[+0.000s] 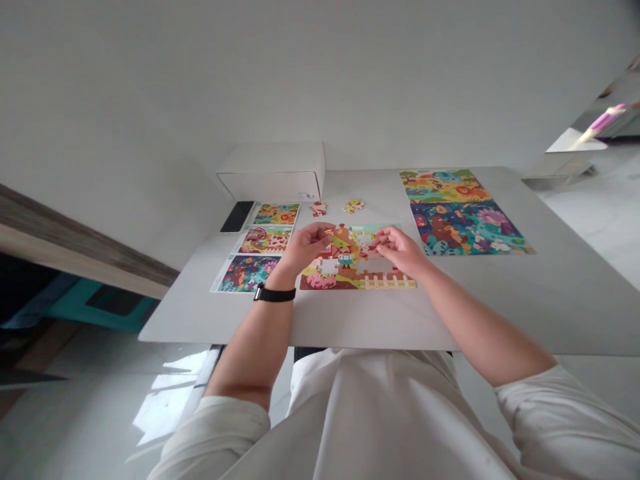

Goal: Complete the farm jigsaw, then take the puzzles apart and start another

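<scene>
My left hand hangs over the upper left of a part-built farm jigsaw puzzle, pinching a small orange jigsaw piece at its fingertips. My right hand rests at the puzzle's right side with its fingers curled inward, and what they touch is too small to tell. Pale gaps show among the puzzle's pieces. Beyond my hands lie two small clusters of loose jigsaw pieces. A black watch circles my left wrist.
Three printed picture cards lie in a column left of the puzzle. Two colourful assembled puzzles lie to the right. A black phone and a white cardboard box stand at the far edge of the white table.
</scene>
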The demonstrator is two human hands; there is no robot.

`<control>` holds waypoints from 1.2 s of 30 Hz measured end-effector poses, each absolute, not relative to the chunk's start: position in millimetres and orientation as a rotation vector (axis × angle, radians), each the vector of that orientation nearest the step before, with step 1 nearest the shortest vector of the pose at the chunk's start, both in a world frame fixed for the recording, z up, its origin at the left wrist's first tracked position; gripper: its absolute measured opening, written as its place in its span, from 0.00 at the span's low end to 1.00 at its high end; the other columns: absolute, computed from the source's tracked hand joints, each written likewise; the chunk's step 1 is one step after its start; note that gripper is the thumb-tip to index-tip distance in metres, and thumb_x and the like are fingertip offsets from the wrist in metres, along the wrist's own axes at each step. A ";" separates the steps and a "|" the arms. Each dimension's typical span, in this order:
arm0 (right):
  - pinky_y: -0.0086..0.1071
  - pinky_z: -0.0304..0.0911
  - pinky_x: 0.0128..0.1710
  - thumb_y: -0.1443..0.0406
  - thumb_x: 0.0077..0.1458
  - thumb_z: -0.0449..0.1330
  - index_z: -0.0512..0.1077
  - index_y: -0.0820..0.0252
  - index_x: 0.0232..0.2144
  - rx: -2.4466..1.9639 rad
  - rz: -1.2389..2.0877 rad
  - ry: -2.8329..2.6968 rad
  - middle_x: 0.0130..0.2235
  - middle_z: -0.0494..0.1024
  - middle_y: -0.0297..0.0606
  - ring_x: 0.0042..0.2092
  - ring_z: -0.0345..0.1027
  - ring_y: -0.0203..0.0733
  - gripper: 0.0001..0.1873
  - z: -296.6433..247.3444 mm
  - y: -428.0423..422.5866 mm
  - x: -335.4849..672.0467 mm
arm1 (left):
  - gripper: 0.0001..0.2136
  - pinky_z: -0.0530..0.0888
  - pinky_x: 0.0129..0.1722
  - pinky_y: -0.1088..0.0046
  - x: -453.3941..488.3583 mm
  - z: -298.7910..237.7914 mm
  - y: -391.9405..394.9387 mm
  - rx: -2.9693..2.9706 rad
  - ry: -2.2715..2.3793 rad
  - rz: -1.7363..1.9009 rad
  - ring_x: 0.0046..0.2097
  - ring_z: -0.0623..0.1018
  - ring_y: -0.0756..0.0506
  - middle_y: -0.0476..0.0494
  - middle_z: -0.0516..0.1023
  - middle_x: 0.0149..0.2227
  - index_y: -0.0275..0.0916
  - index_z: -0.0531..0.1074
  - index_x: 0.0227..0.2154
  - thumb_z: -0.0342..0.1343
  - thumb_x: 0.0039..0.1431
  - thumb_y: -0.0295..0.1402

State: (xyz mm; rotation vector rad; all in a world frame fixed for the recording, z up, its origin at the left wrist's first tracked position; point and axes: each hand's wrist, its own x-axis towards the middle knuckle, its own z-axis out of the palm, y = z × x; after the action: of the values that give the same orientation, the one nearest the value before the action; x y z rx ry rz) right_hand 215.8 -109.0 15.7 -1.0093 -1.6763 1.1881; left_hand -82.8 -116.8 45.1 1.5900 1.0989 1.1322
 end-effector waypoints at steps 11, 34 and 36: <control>0.41 0.74 0.46 0.58 0.59 0.66 0.72 0.53 0.49 -1.084 1.121 -1.743 0.44 0.85 0.38 0.41 0.79 0.44 0.17 18.8 -110.2 218.9 | 0.15 0.61 0.25 0.77 -94.5 46.7 -113.8 1.690 1.164 1.034 0.27 0.67 0.52 0.51 0.72 0.27 0.38 0.82 0.44 0.68 0.57 0.40; 0.48 0.74 0.53 0.54 0.60 0.68 0.76 0.52 0.48 -1.067 1.150 -1.807 0.43 0.85 0.40 0.44 0.81 0.47 0.16 11.6 -112.3 214.9 | 0.14 0.74 0.34 0.72 -125.5 39.9 -108.6 1.787 1.186 0.634 0.34 0.80 0.46 0.46 0.84 0.32 0.39 0.81 0.36 0.68 0.52 0.44; 0.48 0.74 0.53 0.56 0.60 0.67 0.76 0.52 0.48 -1.082 1.127 -1.833 0.44 0.85 0.40 0.44 0.80 0.47 0.16 10.7 -113.2 214.3 | 0.14 0.74 0.35 0.72 -127.6 36.6 -106.6 1.800 1.195 0.622 0.34 0.80 0.46 0.46 0.84 0.32 0.40 0.80 0.36 0.68 0.52 0.44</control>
State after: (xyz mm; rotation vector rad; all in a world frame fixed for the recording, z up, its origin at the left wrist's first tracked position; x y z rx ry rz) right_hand 214.3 -113.2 10.7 -1.0823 -1.8328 1.1269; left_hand -127.6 -106.6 36.6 1.7997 1.1951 0.6216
